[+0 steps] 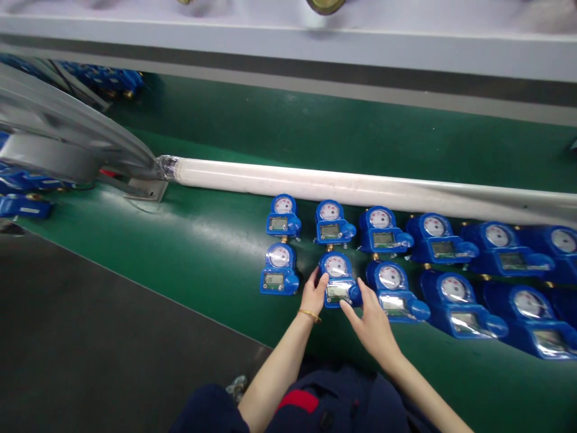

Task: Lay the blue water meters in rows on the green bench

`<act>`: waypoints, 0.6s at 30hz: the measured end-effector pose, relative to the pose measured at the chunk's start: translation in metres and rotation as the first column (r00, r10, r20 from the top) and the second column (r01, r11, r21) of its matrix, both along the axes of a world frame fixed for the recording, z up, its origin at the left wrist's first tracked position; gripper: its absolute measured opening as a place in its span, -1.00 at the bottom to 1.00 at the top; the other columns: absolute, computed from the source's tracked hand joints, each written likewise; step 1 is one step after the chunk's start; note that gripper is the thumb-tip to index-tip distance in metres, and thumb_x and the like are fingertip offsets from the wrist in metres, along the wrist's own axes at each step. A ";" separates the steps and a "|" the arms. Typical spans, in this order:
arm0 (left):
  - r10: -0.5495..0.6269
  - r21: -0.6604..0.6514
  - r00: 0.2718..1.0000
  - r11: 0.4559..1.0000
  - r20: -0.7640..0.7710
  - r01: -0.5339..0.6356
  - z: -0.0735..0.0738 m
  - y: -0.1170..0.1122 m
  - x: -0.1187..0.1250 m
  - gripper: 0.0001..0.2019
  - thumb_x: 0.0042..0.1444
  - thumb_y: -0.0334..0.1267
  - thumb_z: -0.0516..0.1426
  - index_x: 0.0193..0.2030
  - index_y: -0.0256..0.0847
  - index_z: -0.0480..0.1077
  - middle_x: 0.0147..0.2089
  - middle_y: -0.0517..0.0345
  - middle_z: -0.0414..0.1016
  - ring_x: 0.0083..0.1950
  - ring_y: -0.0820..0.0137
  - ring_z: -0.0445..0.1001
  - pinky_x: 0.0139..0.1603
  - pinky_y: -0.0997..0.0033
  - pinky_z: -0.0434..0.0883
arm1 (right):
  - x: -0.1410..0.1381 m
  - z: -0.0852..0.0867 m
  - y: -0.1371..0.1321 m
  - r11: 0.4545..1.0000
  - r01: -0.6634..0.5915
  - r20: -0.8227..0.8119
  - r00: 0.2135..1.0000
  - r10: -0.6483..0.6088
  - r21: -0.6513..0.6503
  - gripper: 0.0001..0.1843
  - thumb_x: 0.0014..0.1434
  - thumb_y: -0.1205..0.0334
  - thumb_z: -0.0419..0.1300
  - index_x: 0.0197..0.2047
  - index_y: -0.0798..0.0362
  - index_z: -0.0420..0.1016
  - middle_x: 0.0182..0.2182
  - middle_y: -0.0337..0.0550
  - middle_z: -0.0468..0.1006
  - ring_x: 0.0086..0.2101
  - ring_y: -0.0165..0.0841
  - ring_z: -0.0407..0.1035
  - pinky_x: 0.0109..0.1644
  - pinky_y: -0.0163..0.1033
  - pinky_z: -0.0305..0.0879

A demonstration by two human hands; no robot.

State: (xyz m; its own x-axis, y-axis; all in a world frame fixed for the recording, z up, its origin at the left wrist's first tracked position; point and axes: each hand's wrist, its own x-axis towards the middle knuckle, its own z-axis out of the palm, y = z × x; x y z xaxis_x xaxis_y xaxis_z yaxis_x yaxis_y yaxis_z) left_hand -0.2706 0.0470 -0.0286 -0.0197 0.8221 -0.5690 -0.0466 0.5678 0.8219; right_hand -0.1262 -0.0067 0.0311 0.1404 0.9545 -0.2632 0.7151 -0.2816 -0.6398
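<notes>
In front of the white tube (288,180), toward its left end, I have a broad stretch of green tabletop (202,240) to pass over. Toward its right, two rows of blue meters (392,291) crowd my way. A grey frame (103,129) blocks its left end; behind the tube, a green strip (288,117) gives passage up to the shelf (252,39).

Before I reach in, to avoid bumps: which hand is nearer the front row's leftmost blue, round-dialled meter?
Left. The left hand is just right of that meter; the right hand is farther right, beyond a second blue meter.
</notes>
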 end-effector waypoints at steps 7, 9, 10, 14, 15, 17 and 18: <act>0.022 -0.025 1.000 0.999 0.003 -0.022 -0.002 -0.001 0.004 -0.29 0.07 0.20 0.13 0.23 -0.27 0.27 0.27 -0.18 0.35 0.30 0.14 0.31 0.35 0.11 0.22 | 0.003 0.006 0.006 1.000 -0.011 0.022 1.000 0.011 0.001 -0.23 0.26 -0.14 0.01 0.35 0.20 0.03 0.20 0.20 0.27 0.18 -0.05 0.21 0.23 0.14 0.23; 0.029 -0.045 0.999 0.999 0.021 -0.028 0.000 -0.001 0.004 -0.26 0.05 0.22 0.13 0.24 -0.28 0.25 0.26 -0.20 0.35 0.29 0.14 0.32 0.33 0.11 0.25 | 0.001 0.012 0.001 0.999 -0.020 0.038 0.999 0.019 0.033 -0.24 0.27 -0.10 0.01 0.37 0.19 -0.01 0.24 0.20 0.21 0.23 -0.07 0.14 0.26 0.14 0.21; 0.033 -0.054 0.999 0.998 0.023 -0.032 0.002 0.000 0.004 -0.25 0.05 0.23 0.13 0.24 -0.28 0.24 0.26 -0.20 0.36 0.27 0.14 0.34 0.32 0.12 0.26 | 0.002 0.017 -0.004 0.998 -0.020 0.042 0.999 0.018 0.058 -0.26 0.27 -0.07 0.02 0.37 0.18 -0.01 0.26 0.18 0.19 0.25 -0.08 0.10 0.27 0.13 0.20; 0.038 -0.081 0.999 0.996 -0.037 -0.041 0.007 0.005 0.003 -0.28 0.06 0.23 0.13 0.20 -0.27 0.26 0.23 -0.20 0.38 0.23 0.17 0.38 0.27 0.16 0.31 | 0.014 0.040 -0.049 0.989 0.077 -0.079 0.995 -0.067 0.130 -0.45 0.30 0.05 0.02 0.29 0.04 0.16 0.21 0.03 0.28 0.16 -0.20 0.26 0.23 -0.01 0.31; 0.035 -0.086 0.998 0.995 -0.060 -0.040 0.006 0.008 0.003 -0.30 0.06 0.23 0.12 0.19 -0.27 0.27 0.22 -0.19 0.39 0.22 0.18 0.39 0.26 0.18 0.32 | 0.019 0.043 -0.065 0.983 0.141 -0.132 0.983 -0.125 0.119 -0.50 0.30 0.06 0.02 0.26 0.01 0.21 0.18 0.00 0.32 0.09 -0.24 0.33 0.18 -0.06 0.37; 0.028 -0.093 0.995 0.995 -0.095 -0.037 0.004 0.017 0.001 -0.32 0.08 0.24 0.09 0.15 -0.28 0.29 0.18 -0.18 0.42 0.18 0.20 0.42 0.23 0.20 0.35 | 0.033 0.044 -0.105 0.944 0.323 -0.210 0.929 -0.304 0.062 -0.56 0.27 0.03 0.05 0.17 -0.02 0.32 0.11 -0.03 0.37 -0.04 -0.27 0.42 0.05 -0.11 0.47; 0.023 -0.093 0.994 0.995 -0.109 -0.033 0.004 0.021 -0.001 -0.33 0.08 0.25 0.07 0.13 -0.29 0.30 0.16 -0.17 0.44 0.16 0.22 0.44 0.21 0.22 0.37 | 0.041 0.039 -0.127 0.900 0.435 -0.222 0.880 -0.420 0.020 -0.56 0.25 -0.01 0.06 0.13 -0.03 0.36 0.09 -0.03 0.39 -0.08 -0.25 0.45 -0.01 -0.11 0.50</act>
